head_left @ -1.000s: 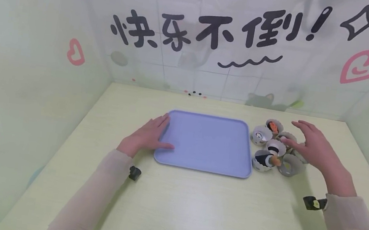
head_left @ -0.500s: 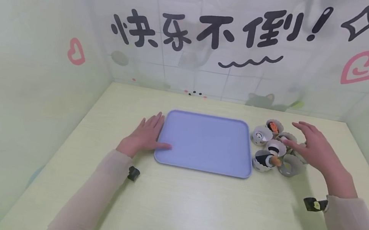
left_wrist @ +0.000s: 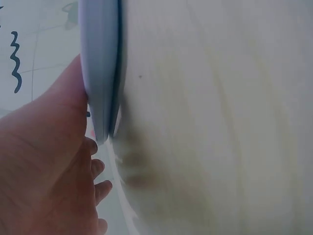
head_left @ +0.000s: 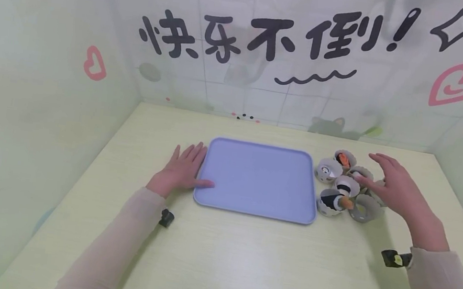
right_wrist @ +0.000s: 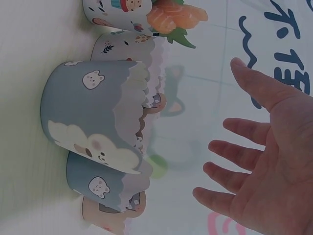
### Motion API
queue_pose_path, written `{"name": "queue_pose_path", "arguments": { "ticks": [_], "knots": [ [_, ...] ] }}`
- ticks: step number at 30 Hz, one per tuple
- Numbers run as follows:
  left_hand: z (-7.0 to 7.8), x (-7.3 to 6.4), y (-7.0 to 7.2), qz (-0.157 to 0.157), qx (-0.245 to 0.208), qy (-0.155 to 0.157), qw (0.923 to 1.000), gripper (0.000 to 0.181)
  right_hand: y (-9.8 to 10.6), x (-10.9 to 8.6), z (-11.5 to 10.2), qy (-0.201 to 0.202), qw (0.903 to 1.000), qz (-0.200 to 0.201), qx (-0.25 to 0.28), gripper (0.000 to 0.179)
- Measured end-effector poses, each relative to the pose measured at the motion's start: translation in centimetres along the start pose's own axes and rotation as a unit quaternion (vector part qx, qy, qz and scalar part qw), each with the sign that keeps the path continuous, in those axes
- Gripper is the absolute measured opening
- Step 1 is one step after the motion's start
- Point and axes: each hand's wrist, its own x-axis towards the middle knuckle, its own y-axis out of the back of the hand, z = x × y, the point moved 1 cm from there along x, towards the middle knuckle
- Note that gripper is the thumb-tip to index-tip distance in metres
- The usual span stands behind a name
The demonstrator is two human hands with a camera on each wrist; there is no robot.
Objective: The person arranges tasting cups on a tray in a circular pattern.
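The tray (head_left: 257,181) lay on the table (head_left: 221,259), the left hand (head_left: 180,168) at its nine o'clock, fingers straight beside the edge, thumb over the rim, nothing gripped. It looked light, stiff and rather smooth, best held by its raised rim at nine and three. At its three o'clock clustered paper cups (right_wrist: 93,105), probably light and easily dented, better pinched gently by the wall. The right hand (head_left: 404,187) was at their three o'clock, fingers spread, holding nothing.
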Motion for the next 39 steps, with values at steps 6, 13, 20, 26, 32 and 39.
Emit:
{"name": "queue_pose_path", "arguments": {
  "ticks": [6, 13, 20, 26, 32, 39],
  "knots": [
    [0.0, 0.3, -0.5, -0.01, 0.016, 0.001, 0.9998, 0.114, -0.2, 0.0, -0.1, 0.0, 0.9999, 0.006, 0.013, 0.083],
    [0.8, -0.2, -0.2, 0.011, 0.083, -0.01, 0.9964, 0.109, -0.1, -0.4, 0.5, 0.002, 0.9998, 0.009, 0.017, 0.085],
    [1.5, -0.4, 0.6, 0.029, 0.162, -0.015, 0.9862, 0.105, -0.7, -0.9, 0.9, 0.019, 0.9989, 0.026, 0.034, 0.08],
    [1.4, -0.2, 1.0, -0.003, 0.184, -0.006, 0.9829, 0.108, -1.2, -1.4, 1.2, 0.015, 0.9987, 0.026, 0.04, 0.08],
    [1.2, 0.4, 1.5, -0.007, 0.19, -0.031, 0.9813, 0.117, -1.3, -2.1, 1.5, 0.002, 0.9987, 0.026, 0.043, 0.081],
    [0.2, 0.3, 2.4, -0.006, 0.173, -0.067, 0.9826, 0.12, -1.5, -2.7, 1.9, -0.002, 0.9988, 0.024, 0.044, 0.079]
  ]
}}
